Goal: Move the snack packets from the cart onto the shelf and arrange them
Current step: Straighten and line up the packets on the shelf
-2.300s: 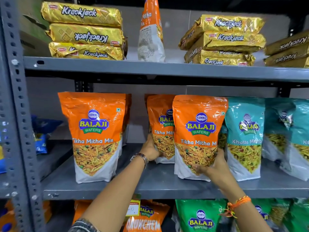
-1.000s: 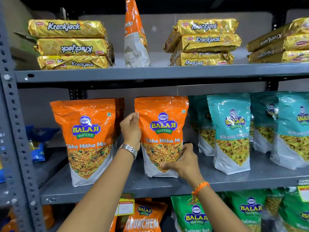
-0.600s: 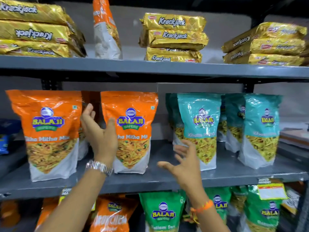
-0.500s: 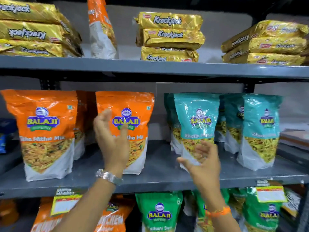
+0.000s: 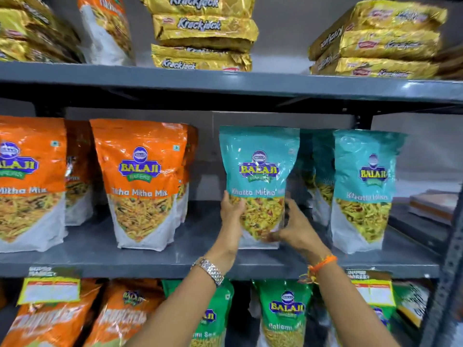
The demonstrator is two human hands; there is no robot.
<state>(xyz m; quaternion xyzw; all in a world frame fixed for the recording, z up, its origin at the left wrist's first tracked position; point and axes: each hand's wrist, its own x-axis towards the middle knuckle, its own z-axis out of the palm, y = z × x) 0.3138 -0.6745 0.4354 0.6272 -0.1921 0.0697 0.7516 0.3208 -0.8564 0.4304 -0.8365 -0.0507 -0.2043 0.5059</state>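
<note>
A teal Khatta Mitha packet (image 5: 259,171) stands upright on the grey middle shelf (image 5: 195,264). My left hand (image 5: 231,216) grips its lower left edge. On the packet's lower right side sits my right hand (image 5: 294,226), thumb across the front. More teal packets (image 5: 364,186) stand to its right, some behind it. To the left stand orange Tikha Mitha Mix packets (image 5: 140,181), and another orange packet (image 5: 27,181) is at the far left. The cart is out of sight.
Gold Krackjack packs (image 5: 203,33) are stacked on the upper shelf, with an orange packet (image 5: 105,28) upright between stacks. Green packets (image 5: 285,311) and orange packets (image 5: 57,319) fill the lower shelf behind yellow price tags (image 5: 50,289). A grey upright post (image 5: 448,284) stands at the right.
Both hands let go of the orange packet, moved right with fingers spread, and closed on the front teal packet. The view has shifted right and closer.
</note>
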